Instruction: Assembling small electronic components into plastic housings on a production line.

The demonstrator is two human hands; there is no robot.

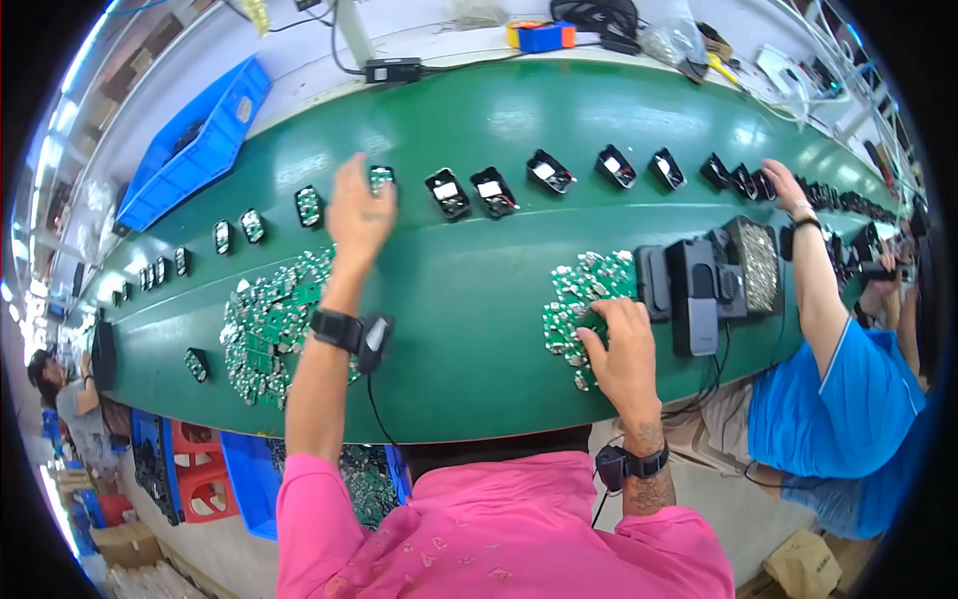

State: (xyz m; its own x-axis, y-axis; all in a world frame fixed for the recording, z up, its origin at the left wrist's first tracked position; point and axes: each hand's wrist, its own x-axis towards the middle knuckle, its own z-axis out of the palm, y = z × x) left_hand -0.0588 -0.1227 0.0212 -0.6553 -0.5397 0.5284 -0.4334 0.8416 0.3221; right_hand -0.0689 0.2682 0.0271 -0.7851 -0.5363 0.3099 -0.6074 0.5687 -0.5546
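Circuit boards (pixel 261 334) lie in a large heap left of centre on the green worktop (pixel 469 339), and a smaller heap (pixel 589 275) sits to the right. The right hand (pixel 627 351) is at that smaller heap's edge, thumb and fingers bowed with a gap between; whether they hold a board I cannot tell. The left hand (pixel 362 217), fingers stretched out, is just beside a black housing (pixel 382 180) with a board inside, its grip hidden. More black housings (pixel 447 195) stand in a row across the worktop, beyond both heaps
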